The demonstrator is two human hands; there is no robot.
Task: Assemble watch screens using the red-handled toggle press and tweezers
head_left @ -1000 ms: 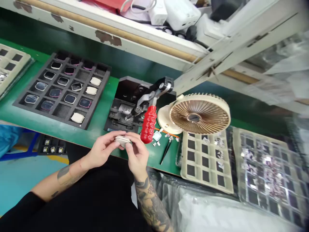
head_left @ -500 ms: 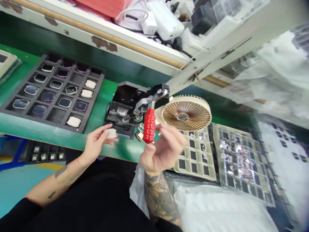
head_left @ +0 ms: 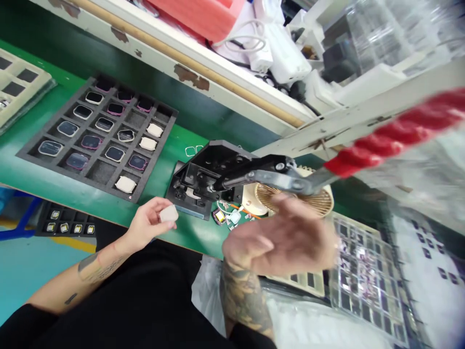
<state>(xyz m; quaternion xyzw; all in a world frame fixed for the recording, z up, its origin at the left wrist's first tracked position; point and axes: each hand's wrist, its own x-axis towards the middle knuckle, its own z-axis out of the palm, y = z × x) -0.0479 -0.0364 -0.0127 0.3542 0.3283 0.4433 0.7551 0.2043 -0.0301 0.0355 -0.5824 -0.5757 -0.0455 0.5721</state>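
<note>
My left hand pinches a small white rounded-square piece, shaped like a watch body, over the table's front edge. Beyond it stands a black hand-lever press with a pale part low in its middle. The press's long red ribbed handle is raised and points to the upper right. Below that handle my right hand is apart from it, palm showing and fingers stretched out, partly smeared by motion. It holds nothing that I can see.
A dark foam tray of watch cases and white pieces lies on the left. Small parts and a cable sit right of the press. A beige fan stands behind my right hand; a clear compartment tray lies at right.
The red handle has swung from hanging down to raised at the upper right. My right hand has come off it and opened. The left hand keeps the white piece; the view has shifted.
</note>
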